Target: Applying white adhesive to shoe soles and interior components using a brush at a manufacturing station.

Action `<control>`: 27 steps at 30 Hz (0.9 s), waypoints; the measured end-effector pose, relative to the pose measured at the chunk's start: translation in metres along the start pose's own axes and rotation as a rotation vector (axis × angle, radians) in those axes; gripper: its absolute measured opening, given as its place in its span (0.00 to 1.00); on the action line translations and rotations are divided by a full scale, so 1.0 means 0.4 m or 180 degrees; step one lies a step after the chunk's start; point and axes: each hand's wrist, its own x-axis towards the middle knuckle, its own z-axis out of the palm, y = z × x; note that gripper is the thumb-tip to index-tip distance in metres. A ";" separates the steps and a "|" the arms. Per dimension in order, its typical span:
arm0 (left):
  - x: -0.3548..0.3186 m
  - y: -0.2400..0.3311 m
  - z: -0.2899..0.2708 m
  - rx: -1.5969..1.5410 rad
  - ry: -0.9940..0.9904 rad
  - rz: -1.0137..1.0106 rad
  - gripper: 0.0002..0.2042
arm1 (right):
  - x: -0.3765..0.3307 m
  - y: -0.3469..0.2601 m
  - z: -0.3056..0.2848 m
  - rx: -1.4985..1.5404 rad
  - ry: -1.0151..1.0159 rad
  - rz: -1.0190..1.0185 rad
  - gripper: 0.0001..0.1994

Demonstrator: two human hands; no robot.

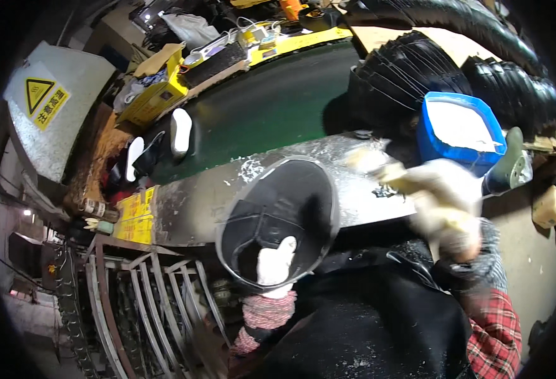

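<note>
My left hand (275, 262), in a white glove, is closed on the near rim of a black, hollow, oval piece (259, 211) with a grey edge. The glove shows inside its opening, and seams run across the dark inner wall. Above the metal bench edge, to the right of this piece, my right hand (445, 192) is smeared by motion. It wears a pale glove, and its fingers cannot be made out. A blurred pale shape (367, 158) reaches left from it; its kind is unclear. Just beyond the right hand stands a blue tub (426, 136) with white contents.
Stacked black pieces (410, 69) stand at the far right. A green belt (259, 107) crosses the bench, bearing a white-soled shoe (180, 132) at the left. A yellow box (155, 101) sits behind it. Below, at the left, is a metal rack (155, 297).
</note>
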 end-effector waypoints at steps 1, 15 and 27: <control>0.012 -0.013 0.032 -0.0169 -0.0128 0.0008 0.14 | 0.028 -0.010 0.052 0.0178 -0.0292 -0.0221 0.13; 0.039 0.003 -0.012 -0.0469 -0.0143 -0.0204 0.07 | 0.018 0.085 0.221 0.1832 0.0270 0.2178 0.14; 0.082 0.096 -0.008 -0.0679 -0.0631 -0.0305 0.06 | 0.057 -0.085 0.220 0.1966 -0.1647 -0.0885 0.14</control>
